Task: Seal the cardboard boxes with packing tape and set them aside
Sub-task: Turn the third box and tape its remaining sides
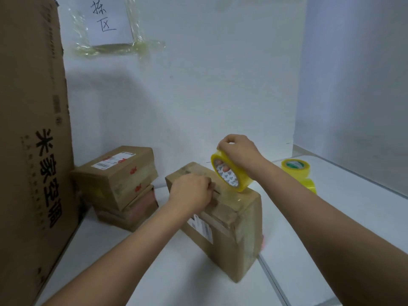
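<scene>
Head view, left to right: large printed carton point(33, 151) at 9 o'clock; two stacked boxes point(117, 184) beside it. Centre, cardboard box point(220, 221) on white table point(331, 217). Left hand point(189, 193), fingers curled, presses its top seam. Right hand point(237, 151) grips yellow tape roll point(229, 173), which touches the box top. Spare rolls point(297, 167) at 3 o'clock.

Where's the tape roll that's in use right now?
In the head view, just right of centre: the right hand grips the yellow tape roll on edge on top of the cardboard box, beside the left hand on the box top.
</scene>
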The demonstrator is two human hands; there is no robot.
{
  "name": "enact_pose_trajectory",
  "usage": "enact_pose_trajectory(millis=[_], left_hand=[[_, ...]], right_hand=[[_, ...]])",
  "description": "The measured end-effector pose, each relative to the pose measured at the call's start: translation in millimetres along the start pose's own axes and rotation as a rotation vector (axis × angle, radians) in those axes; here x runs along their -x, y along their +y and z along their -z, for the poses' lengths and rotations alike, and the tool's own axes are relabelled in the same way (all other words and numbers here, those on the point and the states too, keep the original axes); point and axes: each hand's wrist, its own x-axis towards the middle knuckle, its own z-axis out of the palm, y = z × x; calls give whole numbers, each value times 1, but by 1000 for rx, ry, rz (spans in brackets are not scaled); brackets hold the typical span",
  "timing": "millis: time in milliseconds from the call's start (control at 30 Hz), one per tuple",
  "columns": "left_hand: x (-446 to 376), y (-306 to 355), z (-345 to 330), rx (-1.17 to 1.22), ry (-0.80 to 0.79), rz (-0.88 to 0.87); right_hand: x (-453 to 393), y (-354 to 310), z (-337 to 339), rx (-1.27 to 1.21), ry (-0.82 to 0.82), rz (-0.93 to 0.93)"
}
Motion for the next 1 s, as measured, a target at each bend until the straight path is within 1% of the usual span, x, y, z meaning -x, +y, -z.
enact_pose_trajectory(millis=[100,167,200,300,367,400,467,567,633,700,733,800,867,933,1000], left_hand=[[-12,-20,-4,228,3,-5],[-27,-41,-15,398,-57,33],[-35,-51,-23,434,-100,59],[-49,-69,-41,412,-295,122],[-50,-67,-44,404,-357,113],[-49,-64,-45,385,-348,108],[-44,-63,-44,340,-323,157],[-29,-64,-49,260,-340,190],[-18,-61,-41,245,-332,213],[-14,-60,-31,272,-289,230],[-13,-62,-26,330,-261,236],[-17,-71,-24,544,-239,285],[-21,-77,-25,776,-270,372],[-20,-78,-30,951,-313,403],[-18,-76,-37,1118,-302,424]], right_hand=[[-1,4,-2,48,-5,3],[-3,7,-3,88,-8,14],[-3,9,-3,110,-6,20],[-3,16,-5,141,14,52],[-4,17,-3,141,18,68],[-4,16,0,124,19,68],[-6,14,4,62,20,57],[-7,14,8,-15,1,26],[-6,10,9,-77,-67,4],[-5,4,9,-92,-178,-21],[-4,2,7,-72,-224,-29],[-3,0,3,-24,-275,-34],[-5,1,-1,11,-280,-31],[-8,2,-2,60,-269,-29],[-12,2,-2,86,-280,-35]])
